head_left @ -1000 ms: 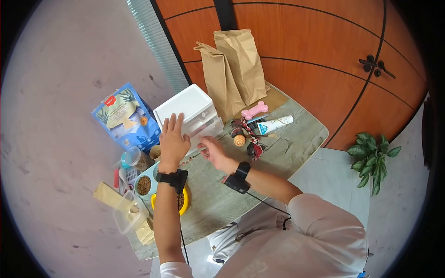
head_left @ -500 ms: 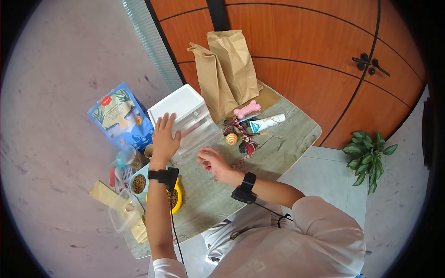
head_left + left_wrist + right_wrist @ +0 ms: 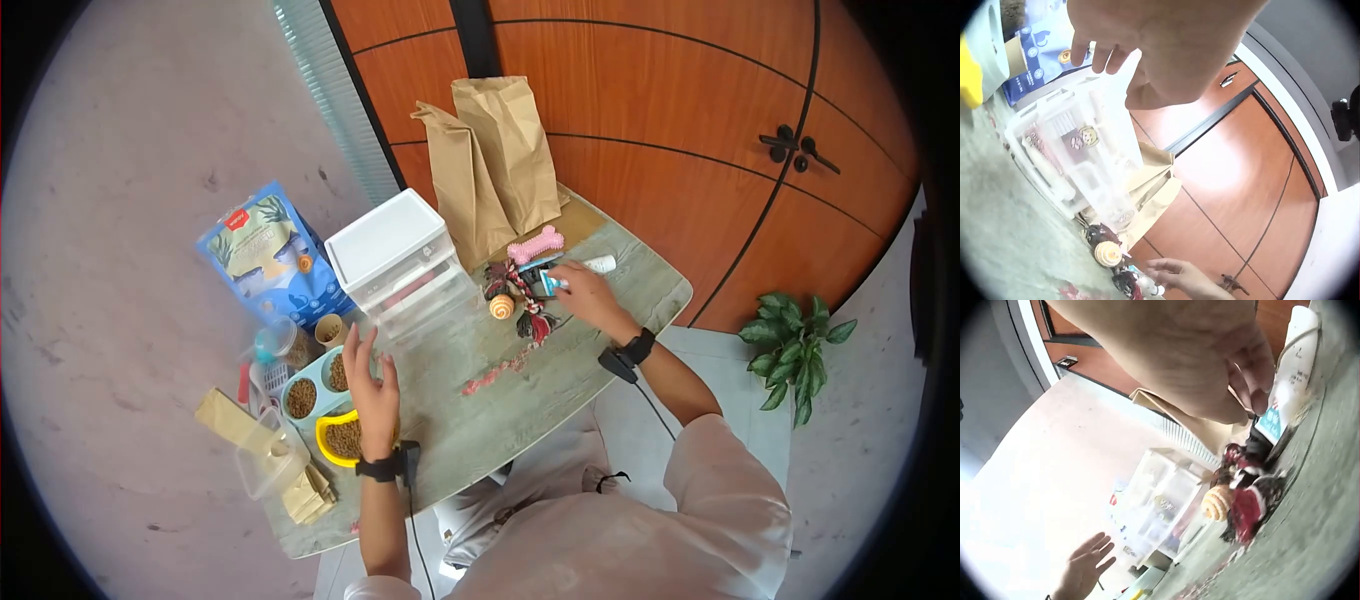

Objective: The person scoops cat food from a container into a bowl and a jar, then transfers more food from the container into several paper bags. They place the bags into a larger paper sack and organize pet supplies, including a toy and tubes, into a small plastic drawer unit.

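Observation:
My right hand reaches over a white and blue tube, its bent fingers right at the blue end and not closed round it. Beside the tube lies a dark red, black and white rope toy with an orange-and-white swirled ball. A pink bone-shaped toy sits just behind them. My left hand is raised with fingers extended and nothing in it, in front of a white-topped clear drawer box. Through the drawer fronts, some contents show faintly.
Left of the box stands a blue pet food bag. Nearer are a light blue double bowl and a yellow bowl, both holding kibble, plus a clear plastic tub. Two brown paper bags stand at the back.
My left hand has come off the drawer box and drawn back toward me. My right hand has moved from in front of the drawers rightward to the tube.

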### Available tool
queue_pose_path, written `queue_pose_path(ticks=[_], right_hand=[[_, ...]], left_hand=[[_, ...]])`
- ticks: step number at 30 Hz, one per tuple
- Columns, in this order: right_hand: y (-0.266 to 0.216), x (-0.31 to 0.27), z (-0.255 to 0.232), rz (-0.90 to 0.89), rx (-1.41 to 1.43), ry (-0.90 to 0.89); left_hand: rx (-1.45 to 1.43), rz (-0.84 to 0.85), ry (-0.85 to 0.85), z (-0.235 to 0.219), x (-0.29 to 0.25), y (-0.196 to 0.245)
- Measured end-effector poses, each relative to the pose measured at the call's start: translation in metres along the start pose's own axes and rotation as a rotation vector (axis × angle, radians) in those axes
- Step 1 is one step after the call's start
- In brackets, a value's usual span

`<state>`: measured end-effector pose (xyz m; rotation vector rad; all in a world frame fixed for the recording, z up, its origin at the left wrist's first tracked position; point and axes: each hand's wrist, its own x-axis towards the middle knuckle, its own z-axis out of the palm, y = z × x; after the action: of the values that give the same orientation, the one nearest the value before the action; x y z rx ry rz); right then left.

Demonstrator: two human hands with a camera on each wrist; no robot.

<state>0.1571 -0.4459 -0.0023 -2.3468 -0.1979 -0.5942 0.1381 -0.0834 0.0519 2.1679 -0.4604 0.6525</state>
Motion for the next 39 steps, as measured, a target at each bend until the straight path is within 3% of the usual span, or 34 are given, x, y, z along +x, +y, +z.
queue_pose_path(ticks=[2,5,7,9,11,14,16,19,23,26,30,39], right_hand=[[0.008,0.003,-0.009,0.03,-0.004,-0.003],[-0.017,0.001,-0.001,0.087,-0.023,-0.132],[-0.029,0.003,0.014,0.056,-0.076,-0.11],[-0.041,0.013,0.028,0.214,-0.276,-0.129],[-0.034,0.022,0.041,0.258,-0.273,-0.152],[-0.022,0.033,0.049,0.244,-0.221,-0.134],[-0.018,0.044,0.034,0.335,0.045,-0.246],[-0.025,0.065,0.002,0.177,-0.055,-0.159],[-0.072,0.085,-0.044,0.18,0.063,-0.108],[-0.104,0.1,-0.061,-0.015,-0.019,0.05],[-0.141,0.11,-0.072,0.048,0.054,-0.019],[-0.178,0.122,-0.021,-0.142,0.291,-0.208]], left_hand=[[0.008,-0.045,0.081,0.011,-0.006,0.001],[-0.075,-0.084,0.154,0.026,-0.011,-0.001],[-0.126,-0.103,0.166,0.036,-0.014,-0.007],[-0.167,-0.147,0.205,0.039,-0.015,-0.01],[-0.194,-0.172,0.197,0.038,-0.017,-0.011],[-0.334,-0.243,0.172,0.038,-0.025,-0.015],[-0.565,-0.388,0.148,0.044,-0.033,-0.022],[-0.701,-0.414,0.181,0.049,-0.035,-0.026],[-0.674,-0.437,0.167,0.052,-0.037,-0.02],[-0.671,-0.458,0.156,0.059,-0.043,-0.026],[-0.875,-0.539,0.116,0.06,-0.044,-0.024],[-0.994,-0.589,0.124,0.07,-0.044,-0.035]])
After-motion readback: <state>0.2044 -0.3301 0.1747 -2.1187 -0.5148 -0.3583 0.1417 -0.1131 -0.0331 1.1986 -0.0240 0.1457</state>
